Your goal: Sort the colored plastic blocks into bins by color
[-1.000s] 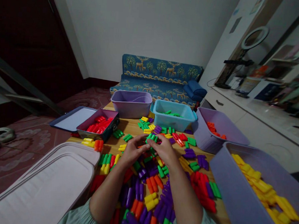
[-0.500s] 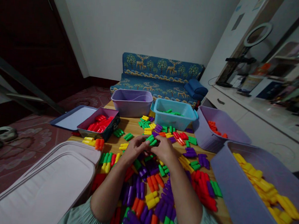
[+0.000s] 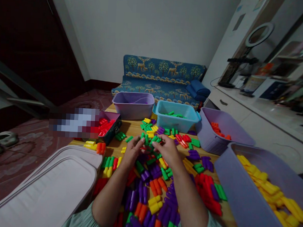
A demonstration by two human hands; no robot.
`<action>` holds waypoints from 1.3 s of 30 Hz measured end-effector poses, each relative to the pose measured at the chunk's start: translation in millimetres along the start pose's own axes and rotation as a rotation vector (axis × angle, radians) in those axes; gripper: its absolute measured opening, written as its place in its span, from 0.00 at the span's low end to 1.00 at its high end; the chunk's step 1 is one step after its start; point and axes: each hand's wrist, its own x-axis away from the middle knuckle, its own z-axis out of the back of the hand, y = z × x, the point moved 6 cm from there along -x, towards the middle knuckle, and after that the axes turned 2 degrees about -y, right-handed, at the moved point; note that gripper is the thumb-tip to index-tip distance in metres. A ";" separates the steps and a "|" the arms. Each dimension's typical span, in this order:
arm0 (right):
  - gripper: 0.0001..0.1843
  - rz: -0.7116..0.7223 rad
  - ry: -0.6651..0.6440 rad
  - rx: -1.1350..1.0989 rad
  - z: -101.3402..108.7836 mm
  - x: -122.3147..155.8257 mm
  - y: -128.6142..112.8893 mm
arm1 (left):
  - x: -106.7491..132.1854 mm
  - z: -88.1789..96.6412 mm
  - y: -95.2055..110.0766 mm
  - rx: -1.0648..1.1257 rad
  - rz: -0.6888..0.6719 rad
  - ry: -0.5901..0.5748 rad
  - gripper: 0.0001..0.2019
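Bullet-shaped plastic building blocks in green, purple, red, orange and yellow cover the wooden table (image 3: 126,125). Over the middle of them, my left hand (image 3: 133,151) pinches a green building block (image 3: 143,135) between thumb and fingers. A short gap to the right, my right hand (image 3: 168,149) grips another green building block (image 3: 155,139) by its fingertips. More green pieces sit between and just below the hands, so the exact edges of what each holds are hard to make out. Purple blocks (image 3: 134,197) lie between my forearms.
Behind the blocks stand a purple bin (image 3: 132,110) and a blue bin (image 3: 176,123) with green blocks. On the right are a bin (image 3: 206,136) with orange blocks and a bin (image 3: 235,185) with yellow ones. A tin (image 3: 111,133) of red blocks and white lids (image 3: 61,186) are at left.
My hands were together on green blocks; now they have moved apart, with green pieces at the fingertips of each. The lid area of the tin is now pixelated.
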 end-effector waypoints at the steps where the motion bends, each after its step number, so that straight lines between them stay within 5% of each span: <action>1: 0.13 -0.008 -0.023 -0.063 -1.4 1.3 -3.8 | -0.3 0.6 0.6 -0.014 -0.008 0.006 0.22; 5: 0.17 -0.017 -0.081 -0.127 -9.9 5.6 -11.9 | -1.8 0.5 2.0 -0.051 -0.040 -0.002 0.26; 12: 0.16 -0.046 0.045 -0.099 -9.0 -0.2 9.0 | -4.2 -0.5 -2.9 -0.070 -0.044 -0.060 0.30; 18: 0.29 -0.105 0.048 -0.241 -9.9 1.6 6.2 | -4.1 2.0 -1.2 -0.098 -0.064 -0.053 0.27; 25: 0.20 -0.121 -0.007 -0.150 -10.8 5.0 4.9 | -0.6 -0.3 2.3 -0.149 -0.063 -0.009 0.26; 32: 0.14 -0.187 0.197 -0.466 21.4 -12.2 -8.5 | -0.9 1.5 -1.3 -0.164 -0.042 0.029 0.25; 39: 0.08 -0.136 0.357 -0.587 72.4 -81.5 -52.7 | -4.0 3.1 -8.4 -0.222 -0.030 0.009 0.23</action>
